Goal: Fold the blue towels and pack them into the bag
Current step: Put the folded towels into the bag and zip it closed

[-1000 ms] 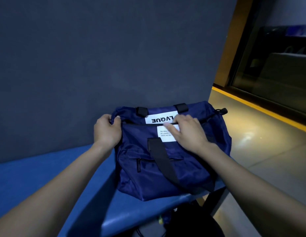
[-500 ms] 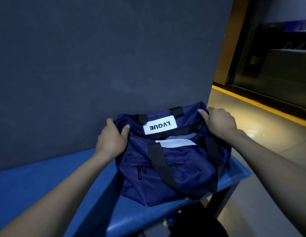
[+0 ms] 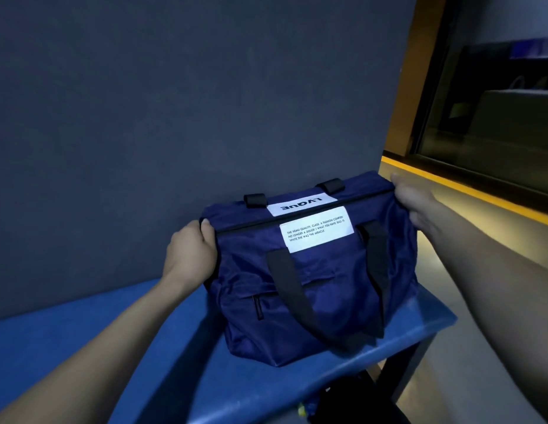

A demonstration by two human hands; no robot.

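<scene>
No towels are showing anywhere; the bag (image 3: 309,270) is zipped along its top, so whatever is inside is hidden. The light is dim, and a dark object under the table (image 3: 181,356) at the bottom edge is too murky to name. Both forearms are running out of the picture at the lower corners.

The bag is sitting on the right end of the blue table, its back close against the grey wall (image 3: 174,102). The table's right corner is lying just past the bag's base, and bare floor (image 3: 486,347) is opening beyond it toward a yellow strip (image 3: 468,191) and a dark window. To the left of the bag the blue top is stretching off out of frame.

The left hand (image 3: 190,255) is gripping the bag's top left corner, fingers curled over the fabric. The right hand (image 3: 416,200) is gripping the top right corner, thumb on top — its fingertips are tucked behind the cloth and hard to see.

Two white labels are showing: one on the far side of the zip reads "LVQUE", upside down from here, and a larger one (image 3: 317,229) on the near face begins "THE HEMU QUALITY. CLASS. A FASHION" — the rest is only partly legible. Two black straps (image 3: 289,289) are hanging down the front, beside a small zip pocket.
</scene>
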